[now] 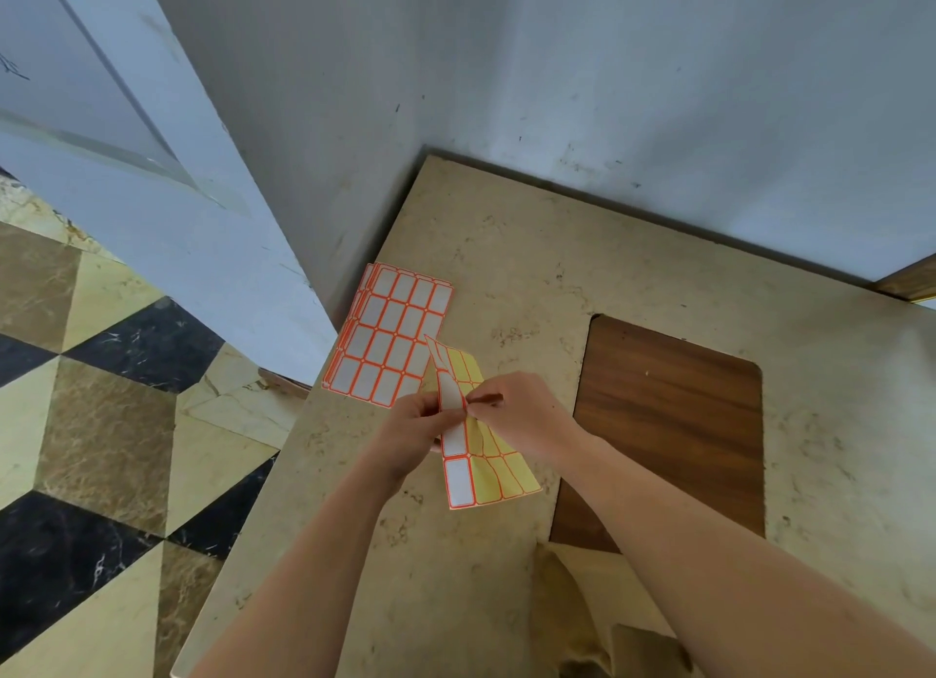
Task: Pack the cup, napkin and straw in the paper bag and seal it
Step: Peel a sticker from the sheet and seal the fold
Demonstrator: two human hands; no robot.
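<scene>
Desk (506,252): beige stone-look top set into a wall corner; the largest thing in view and the landmark for all entries below.
Wood inset (673,424): dark brown panel let into the desk, right of centre.
Paper bag (597,611): brown, at the desk's near edge below the wood inset, partly hidden by the right forearm. Contents cannot be seen; cup, napkin and straw are not in view. Judged light, soft and easily creased; best taken by the folded top edge.
Label stack (390,333): orange-bordered white stickers, flat on the desk's left edge by the wall corner.
Peeled sheet (486,470): yellow backing, mostly stripped, held above the desk's middle, just right of the label stack. Thin, floppy.
Left hand (415,429): fingers curled, pinching the sheet's left side.
Right hand (521,414): fingertips pinching at a label edge on the sheet.
Sticker (451,399): white strip lifting from the backing between both hands. Judged featherweight, tacky, prone to curl; hold by one corner only.
</scene>
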